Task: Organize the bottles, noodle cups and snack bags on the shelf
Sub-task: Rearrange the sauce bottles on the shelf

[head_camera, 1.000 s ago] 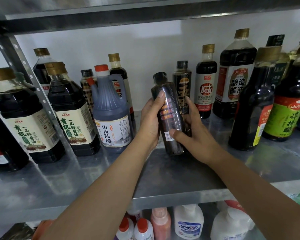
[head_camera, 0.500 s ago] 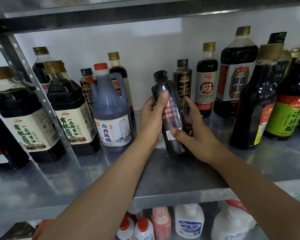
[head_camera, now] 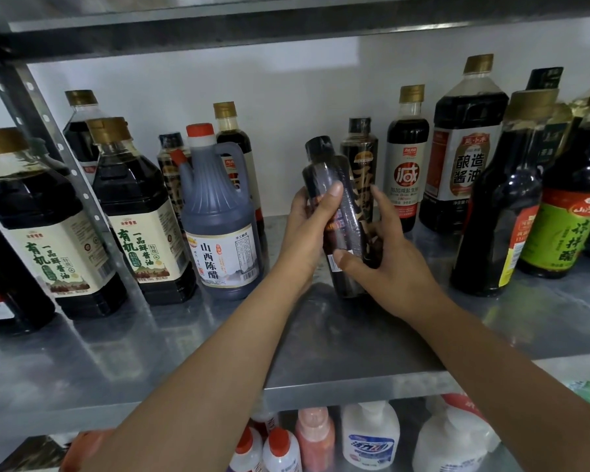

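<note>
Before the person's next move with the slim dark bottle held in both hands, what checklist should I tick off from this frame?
1. Grip: left hand and right hand both wrap the slim bottle: ok.
2. Cap: the black cap is on: ok.
3. Upright: its top leans toward the red-capped jug: not ok.
4. Base seated on the shelf: cannot tell.
5. Clearance behind: a similar bottle stands close behind; whether they touch is unclear: cannot tell.
</note>
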### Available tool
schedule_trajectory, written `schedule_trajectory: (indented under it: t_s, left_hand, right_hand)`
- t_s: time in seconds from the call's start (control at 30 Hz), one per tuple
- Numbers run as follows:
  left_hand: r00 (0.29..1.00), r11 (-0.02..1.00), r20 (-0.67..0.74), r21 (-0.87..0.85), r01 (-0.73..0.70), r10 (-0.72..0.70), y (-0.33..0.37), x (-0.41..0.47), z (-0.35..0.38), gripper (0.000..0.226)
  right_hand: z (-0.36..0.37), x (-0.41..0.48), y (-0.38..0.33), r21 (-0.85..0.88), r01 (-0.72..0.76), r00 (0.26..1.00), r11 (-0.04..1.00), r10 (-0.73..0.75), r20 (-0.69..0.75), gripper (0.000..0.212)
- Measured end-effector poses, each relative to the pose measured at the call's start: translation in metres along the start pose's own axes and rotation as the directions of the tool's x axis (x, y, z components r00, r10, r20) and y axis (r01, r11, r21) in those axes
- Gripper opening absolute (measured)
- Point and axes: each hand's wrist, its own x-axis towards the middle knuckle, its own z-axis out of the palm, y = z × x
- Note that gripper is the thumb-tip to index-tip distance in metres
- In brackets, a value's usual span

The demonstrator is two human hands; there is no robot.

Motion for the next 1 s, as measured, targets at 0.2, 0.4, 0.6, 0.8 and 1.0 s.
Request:
schedule_trajectory:
  t_s: [0.2,0.4,0.6,0.8,1.0]
  left_hand:
    - [0.998,0.998,-0.041,-0.048,0.050,-0.052,-0.003,0.004,-0.003,0.053]
    - [0.996,0.976,0.002,-0.198,0.093,-0.095,-0.003,0.007,-0.004,0.094]
    - [0.995,0.968,0.020,-0.233,0.098,-0.096,-0.004,0.008,-0.006,0.103]
    - [0.997,0.992,0.048,-0.112,-0.062,0.068,-0.002,-0.002,-0.005,0.101]
    - [0.944,0.989,0.309,-0.125,-0.083,0.118,0.001,-0.004,-0.007,0.077]
  right_hand:
    - [0.002,0.003,0.007,0.077,0.030,1.000,0.997,-0.030,-0.007,0.081]
    - [0.003,0.006,0.014,0.194,0.021,0.999,0.981,-0.013,-0.047,0.064]
    - [0.004,0.007,0.017,0.184,0.027,1.000,0.983,-0.024,-0.018,0.060]
    - [0.005,0.006,0.011,0.139,0.060,0.998,0.988,-0.064,0.025,0.068]
    - [-0.002,0.004,0.007,0.121,0.074,0.997,0.990,-0.069,-0.041,0.067]
